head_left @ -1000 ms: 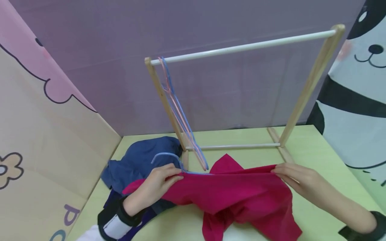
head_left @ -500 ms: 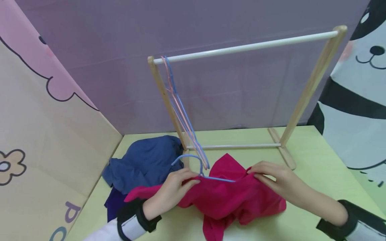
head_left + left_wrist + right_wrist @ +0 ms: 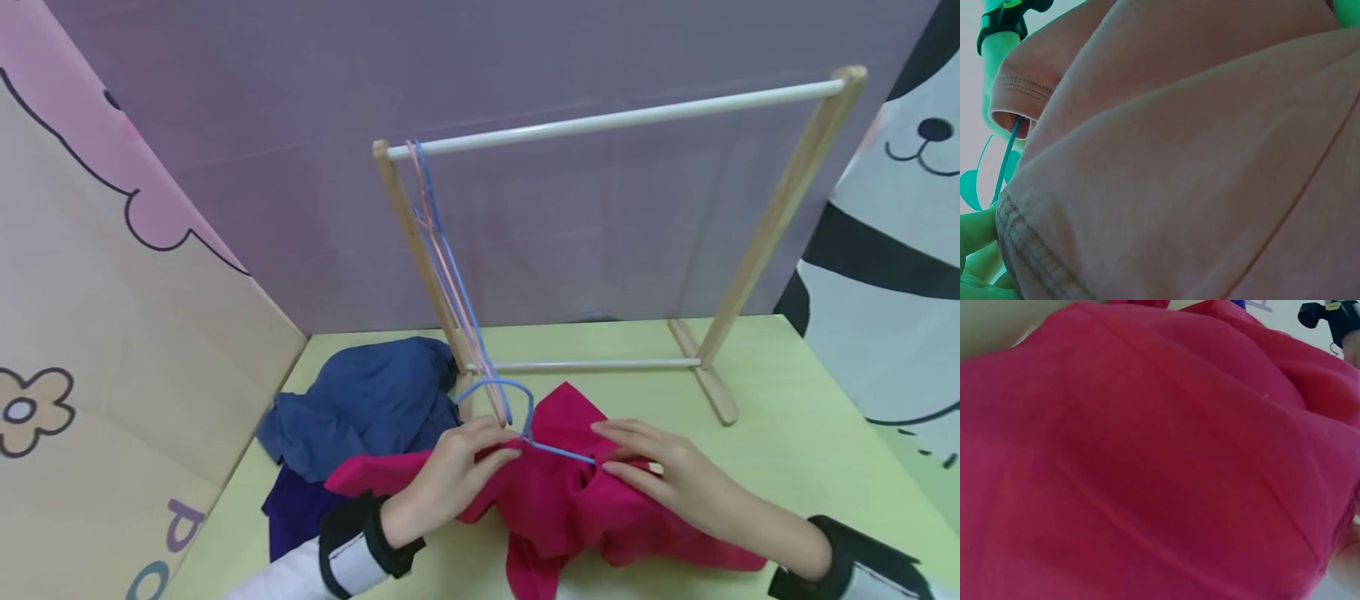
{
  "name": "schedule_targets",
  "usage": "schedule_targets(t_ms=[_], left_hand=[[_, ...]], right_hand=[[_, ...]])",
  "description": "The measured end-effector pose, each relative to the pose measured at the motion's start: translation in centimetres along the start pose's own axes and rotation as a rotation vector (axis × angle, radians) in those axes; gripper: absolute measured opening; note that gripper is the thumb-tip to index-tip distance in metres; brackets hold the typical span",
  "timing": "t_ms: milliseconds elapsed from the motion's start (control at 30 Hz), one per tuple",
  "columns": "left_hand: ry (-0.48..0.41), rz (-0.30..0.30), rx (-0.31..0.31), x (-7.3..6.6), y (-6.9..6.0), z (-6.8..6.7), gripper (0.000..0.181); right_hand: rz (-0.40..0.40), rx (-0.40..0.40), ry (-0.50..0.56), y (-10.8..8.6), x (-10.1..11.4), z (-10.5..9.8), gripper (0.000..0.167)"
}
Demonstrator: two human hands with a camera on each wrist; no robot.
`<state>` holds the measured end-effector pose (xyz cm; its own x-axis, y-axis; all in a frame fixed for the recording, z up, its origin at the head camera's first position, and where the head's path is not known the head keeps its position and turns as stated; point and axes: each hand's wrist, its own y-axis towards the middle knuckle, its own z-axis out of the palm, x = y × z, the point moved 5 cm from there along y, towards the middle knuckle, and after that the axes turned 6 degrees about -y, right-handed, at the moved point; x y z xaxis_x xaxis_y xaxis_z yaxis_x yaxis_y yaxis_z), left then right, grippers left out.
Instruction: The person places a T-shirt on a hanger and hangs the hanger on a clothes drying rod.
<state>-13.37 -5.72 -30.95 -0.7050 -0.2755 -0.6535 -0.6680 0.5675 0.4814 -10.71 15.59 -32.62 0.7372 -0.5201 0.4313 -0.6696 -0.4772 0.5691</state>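
Note:
A magenta T-shirt (image 3: 540,521) lies bunched across the front of the table, between both hands. A blue clothes hanger (image 3: 532,408) has its hook standing above the fabric; its right arm reaches toward the right hand, while the left part is hidden. The left hand (image 3: 457,475) pinches the shirt's upper edge beside the hook. At the hanger's right arm, the right hand (image 3: 671,475) pinches the fabric between thumb and fingers. In the left wrist view, the shirt (image 3: 1166,162) looks discoloured, and a thin hanger arm (image 3: 1007,159) runs into a stitched opening.
A wooden rack (image 3: 780,208) with a white top rail (image 3: 615,121) stands behind the shirt. Pink and blue hangers (image 3: 450,258) hang at its left end. Blue clothing (image 3: 367,400) and a dark purple garment (image 3: 300,508) lie piled at left, near the side wall.
The left hand has moved right with the shirt and hanger. The right hand has come left along the fabric, closer to the left hand. More of the hanger's hook and right arm shows.

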Motion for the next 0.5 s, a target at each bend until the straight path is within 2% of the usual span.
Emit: schedule_targets(t_ms=[133, 200, 300, 400, 500], left_hand=[[-0.004, 0.000, -0.007, 0.0, 0.0, 0.2, 0.017], [-0.012, -0.017, -0.007, 0.0, 0.0, 0.3, 0.018], [-0.036, -0.072, 0.005, 0.2, -0.1, 0.3, 0.020], [-0.051, -0.120, 0.016, 0.5, -0.2, 0.3, 0.022], [-0.054, -0.139, 0.025, 0.7, -0.4, 0.2, 0.022]], right_hand=[[0.088, 0.041, -0.124, -0.7, -0.5, 0.1, 0.023], [0.149, 0.090, -0.115, -1.1, -0.9, 0.2, 0.011], [0.231, 0.128, -0.064, -1.6, -1.3, 0.0, 0.011], [0.291, 0.105, -0.036, -2.1, -1.9, -0.8, 0.014], [0.342, 0.072, -0.051, -2.8, -2.6, -1.9, 0.017]])
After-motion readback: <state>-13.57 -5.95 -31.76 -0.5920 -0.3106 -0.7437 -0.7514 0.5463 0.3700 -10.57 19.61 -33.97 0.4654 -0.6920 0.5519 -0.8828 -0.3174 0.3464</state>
